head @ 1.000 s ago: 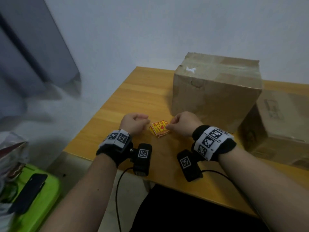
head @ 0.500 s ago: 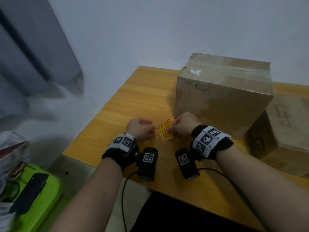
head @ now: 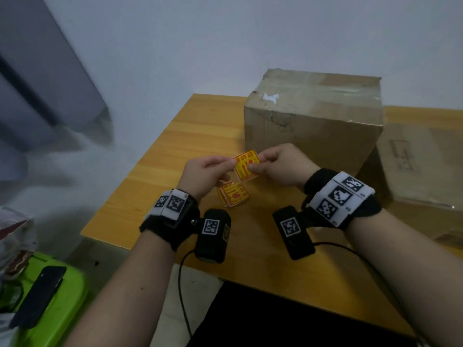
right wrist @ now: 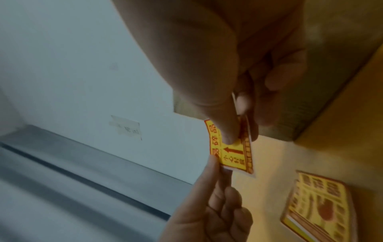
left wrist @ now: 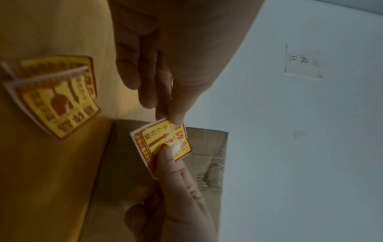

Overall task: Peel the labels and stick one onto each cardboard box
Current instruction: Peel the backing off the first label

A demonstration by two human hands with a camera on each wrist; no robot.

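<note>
Both hands hold one yellow-and-red label (head: pixel 246 166) (left wrist: pixel 165 140) (right wrist: pixel 234 153) lifted above the wooden table (head: pixel 200 126). My left hand (head: pixel 203 176) pinches its left corner (left wrist: pixel 172 119). My right hand (head: pixel 278 164) pinches its right edge between thumb and forefinger (right wrist: pixel 230 135). A small stack of the same labels (head: pixel 233 194) (left wrist: pixel 60 98) (right wrist: pixel 319 206) lies on the table below the hands. A large cardboard box (head: pixel 318 116) stands just behind them. A second cardboard box (head: pixel 423 171) lies lower at the right.
The table's left edge (head: pixel 140 161) drops off to the floor. A green bin (head: pixel 55 309) with a dark phone (head: pixel 37 296) on it stands low at the left. A pale wall (head: pixel 225 41) runs behind the table.
Both hands have risen from the table, lifting one label off the stack. The stack stays on the table below them.
</note>
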